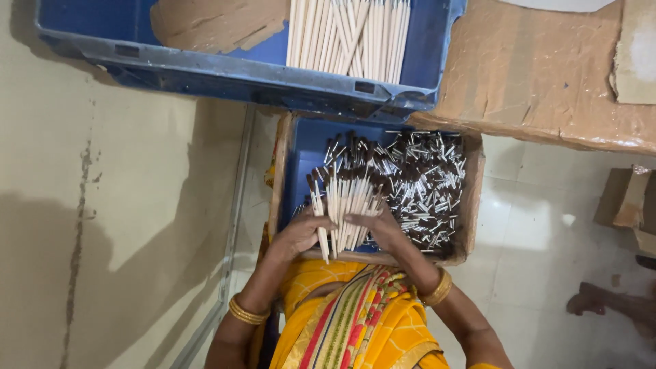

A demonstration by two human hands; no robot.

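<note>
brushes (345,205) in hands: pale cream handles, dark tips | ferrules (424,181) beyond right hand (379,229): silver, brown | crate (225,72): blue | sari (355,321): yellow, striped

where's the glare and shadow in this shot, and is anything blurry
Head view: glare glints off the metal ferrules in the tray and off the floor tile; a broad soft shadow lies across the wall at left. The left hand and right hand holding the sticks look sharp; the foot at lower right is dim and soft.
</note>
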